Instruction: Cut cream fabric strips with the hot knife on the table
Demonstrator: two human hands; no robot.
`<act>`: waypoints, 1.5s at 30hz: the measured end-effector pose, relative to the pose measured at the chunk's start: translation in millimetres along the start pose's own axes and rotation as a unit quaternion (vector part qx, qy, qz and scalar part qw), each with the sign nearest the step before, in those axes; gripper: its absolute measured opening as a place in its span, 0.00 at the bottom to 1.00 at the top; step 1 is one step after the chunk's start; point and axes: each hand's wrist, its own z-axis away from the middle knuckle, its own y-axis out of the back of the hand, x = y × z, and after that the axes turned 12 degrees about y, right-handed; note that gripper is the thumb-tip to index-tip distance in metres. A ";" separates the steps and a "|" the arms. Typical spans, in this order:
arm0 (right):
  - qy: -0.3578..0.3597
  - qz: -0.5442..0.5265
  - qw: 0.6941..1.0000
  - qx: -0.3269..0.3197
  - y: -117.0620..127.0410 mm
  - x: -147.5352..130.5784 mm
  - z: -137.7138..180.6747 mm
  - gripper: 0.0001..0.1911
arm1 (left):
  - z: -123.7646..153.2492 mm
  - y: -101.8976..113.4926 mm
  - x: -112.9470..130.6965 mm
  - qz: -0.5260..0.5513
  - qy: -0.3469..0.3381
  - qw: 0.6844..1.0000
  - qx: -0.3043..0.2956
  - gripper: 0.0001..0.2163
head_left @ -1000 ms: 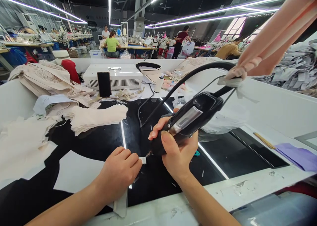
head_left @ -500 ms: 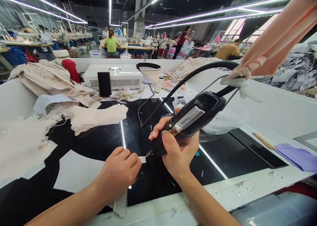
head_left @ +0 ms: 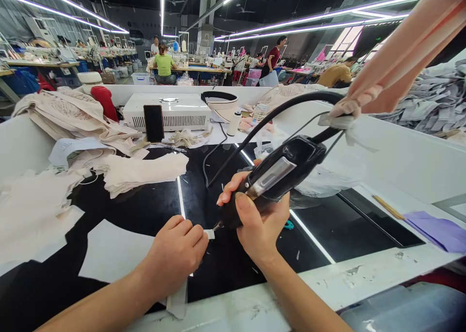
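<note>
My right hand (head_left: 257, 215) is wrapped round a black corded handheld power tool (head_left: 280, 176) that has a clear window on its side. The tool tilts down to the left, and its thin metal tip (head_left: 218, 226) meets the end of a small white strip (head_left: 209, 234). My closed left hand (head_left: 180, 249) pinches that strip; most of it is hidden behind the fingers. A thick black cable (head_left: 273, 111) leaves the tool's upper end, where a knotted peach cloth (head_left: 364, 99) holds it from above. Beneath both hands lies a glossy black surface (head_left: 214, 273).
Cream fabric pieces (head_left: 145, 172) are stacked at the left, with a white sheet (head_left: 112, 252) nearer me. A white vented box (head_left: 167, 111) and a phone (head_left: 153, 123) stand behind. To the right lie purple cloth (head_left: 437, 230) and a yellow pencil-like stick (head_left: 388, 207). Coworkers are farther back.
The power tool and my right hand have shifted slightly left and down, and the hanging cloth has swung left with them. My left hand stays almost still. A standing coworker has moved slightly.
</note>
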 end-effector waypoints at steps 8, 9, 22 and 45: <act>-0.001 0.001 1.000 -0.005 -0.1 -0.7 -0.5 0.14 | 0.4 0.6 -0.1 0.003 -0.001 1.000 -0.001 0.10; -0.004 -0.002 1.000 -0.004 0.4 -1.6 -1.2 0.13 | 0.5 0.9 -0.2 0.006 0.000 1.000 -0.003 0.10; -0.012 -0.024 0.999 -0.017 4.9 -11.5 7.9 0.16 | 4.1 -2.0 -1.2 0.030 0.002 0.999 -0.016 0.09; 0.004 0.017 1.000 -0.009 -0.1 -1.4 0.5 0.15 | 7.4 -0.9 -4.1 0.029 0.028 0.997 -0.062 0.05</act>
